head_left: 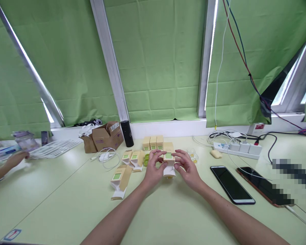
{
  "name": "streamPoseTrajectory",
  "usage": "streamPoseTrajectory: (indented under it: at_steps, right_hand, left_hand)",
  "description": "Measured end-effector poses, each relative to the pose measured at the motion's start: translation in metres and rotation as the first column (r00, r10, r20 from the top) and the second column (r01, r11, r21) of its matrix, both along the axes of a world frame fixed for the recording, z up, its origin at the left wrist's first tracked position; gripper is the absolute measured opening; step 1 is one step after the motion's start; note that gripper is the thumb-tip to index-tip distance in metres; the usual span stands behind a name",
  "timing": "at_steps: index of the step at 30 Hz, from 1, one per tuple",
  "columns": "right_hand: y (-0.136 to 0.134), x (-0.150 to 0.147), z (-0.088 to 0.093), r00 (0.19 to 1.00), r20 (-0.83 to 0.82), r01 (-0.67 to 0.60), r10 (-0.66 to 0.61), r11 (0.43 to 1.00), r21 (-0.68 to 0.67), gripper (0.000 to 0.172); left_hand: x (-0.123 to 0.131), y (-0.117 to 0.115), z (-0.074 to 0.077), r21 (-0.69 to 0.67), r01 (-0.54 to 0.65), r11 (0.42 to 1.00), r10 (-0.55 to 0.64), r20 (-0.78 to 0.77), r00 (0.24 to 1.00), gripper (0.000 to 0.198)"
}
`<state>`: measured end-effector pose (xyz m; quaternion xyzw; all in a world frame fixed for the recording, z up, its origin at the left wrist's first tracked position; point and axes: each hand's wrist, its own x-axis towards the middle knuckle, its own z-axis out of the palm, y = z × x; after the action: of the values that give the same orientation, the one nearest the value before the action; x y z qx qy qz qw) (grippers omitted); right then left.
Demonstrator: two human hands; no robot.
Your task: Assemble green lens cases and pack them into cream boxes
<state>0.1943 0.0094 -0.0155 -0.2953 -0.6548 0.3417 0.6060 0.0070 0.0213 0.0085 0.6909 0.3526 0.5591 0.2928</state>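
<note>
Between my two hands is a small pale-yellow cardboard box (169, 163) with a green square on it and its white end flap hanging toward me. My left hand (155, 167) grips its left side with thumb and fingertips. On the opposite side, the curled fingers and thumb of my right hand (188, 169) hold the box's edge. Left of my hands lie similar boxes with open flaps, the nearest box (121, 177) tilted on the table. Behind stand several closed yellow boxes (153, 142) in a row. A green plastic piece (146, 160) is partly hidden by my left hand.
Clear plastic pieces (193, 156) lie beyond my right hand. At right are a phone (232, 185), a second phone (264, 185) and a power strip (236, 149). A brown carton (107, 136), black bottle (126, 133) and charger (105, 156) stand left. Another person's hand (16, 160) reaches in far left.
</note>
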Motion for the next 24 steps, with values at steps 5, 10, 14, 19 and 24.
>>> streamPoseTrajectory:
  at_steps: [5, 10, 14, 19, 24]
  right_hand:
    - [0.004, 0.001, -0.004, 1.000, -0.007, 0.005, -0.005, 1.000, -0.001, 0.035]
    - [0.004, 0.001, -0.002, 0.999, -0.034, 0.021, -0.021, 1.000, -0.012, 0.036]
    - [0.003, 0.001, 0.002, 0.997, -0.067, 0.032, -0.033, 0.999, -0.021, 0.034]
    - [0.002, 0.001, 0.003, 0.995, -0.069, 0.075, -0.076, 0.997, -0.027, 0.034]
    - [0.004, 0.001, 0.002, 0.992, -0.072, 0.104, -0.105, 0.994, -0.018, 0.034]
  left_hand:
    - [-0.001, -0.001, 0.000, 0.017, 0.011, 1.000, -0.010, -0.035, 0.999, 0.034]
    - [-0.006, -0.002, -0.001, 0.044, 0.079, 0.996, -0.075, -0.093, 0.993, 0.044]
    - [-0.010, -0.002, -0.001, 0.053, 0.167, 0.985, -0.158, -0.140, 0.977, 0.059]
    - [-0.011, -0.002, -0.003, 0.024, 0.230, 0.973, -0.221, -0.194, 0.956, 0.087]
    - [-0.009, -0.004, -0.005, -0.011, 0.251, 0.968, -0.247, -0.238, 0.939, 0.109]
